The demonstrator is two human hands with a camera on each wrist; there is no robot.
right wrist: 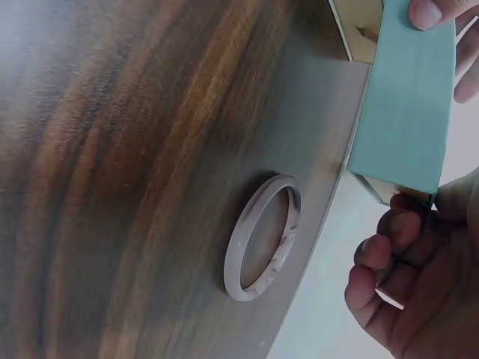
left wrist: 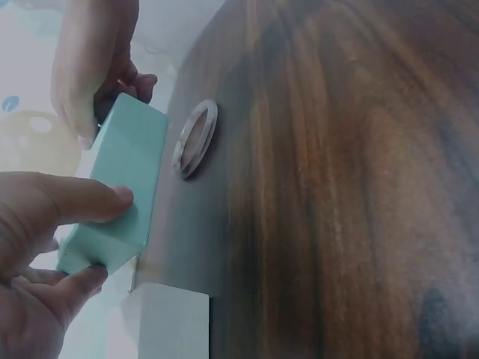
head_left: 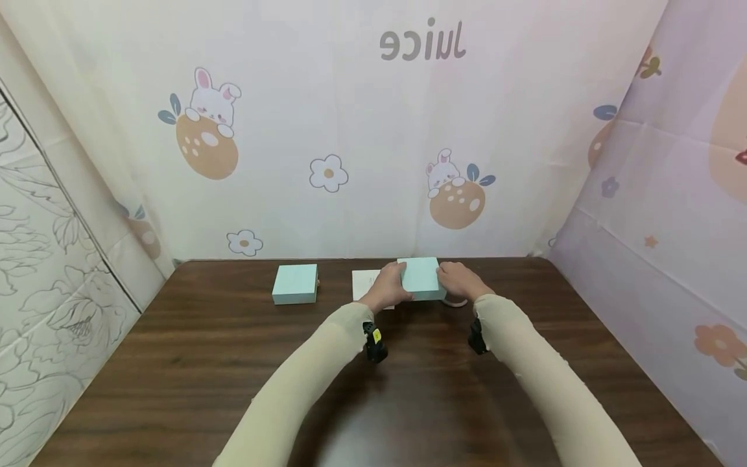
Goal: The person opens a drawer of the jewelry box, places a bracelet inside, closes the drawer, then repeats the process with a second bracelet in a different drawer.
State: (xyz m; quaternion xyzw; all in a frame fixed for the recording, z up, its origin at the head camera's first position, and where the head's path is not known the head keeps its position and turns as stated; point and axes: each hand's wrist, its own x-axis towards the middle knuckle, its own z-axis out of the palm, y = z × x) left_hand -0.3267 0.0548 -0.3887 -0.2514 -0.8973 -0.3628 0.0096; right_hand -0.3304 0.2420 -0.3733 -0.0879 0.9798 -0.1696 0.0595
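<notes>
A mint-green box (head_left: pixel 420 275) is held up near the table's back edge, between both hands. My left hand (head_left: pixel 390 287) grips its left end, the thumb and fingers spread over its faces. At the opposite end my right hand (head_left: pixel 462 280) has its fingers curled and pinching; in the right wrist view a small dark piece shows at the fingertips, beside the box's beige end (right wrist: pixel 382 187). Below lies a pale pinkish bangle (right wrist: pixel 243 232) with marbled streaks, flat on the table and mostly covered by the right hand in the head view.
Another mint-green box (head_left: pixel 296 282), with a small tab on its right side, sits on the dark wooden table (head_left: pixel 204 363) to the left. Between the boxes is a white rectangular piece (head_left: pixel 363 282), partly behind the left hand. A printed curtain (head_left: pixel 280 130) hangs behind.
</notes>
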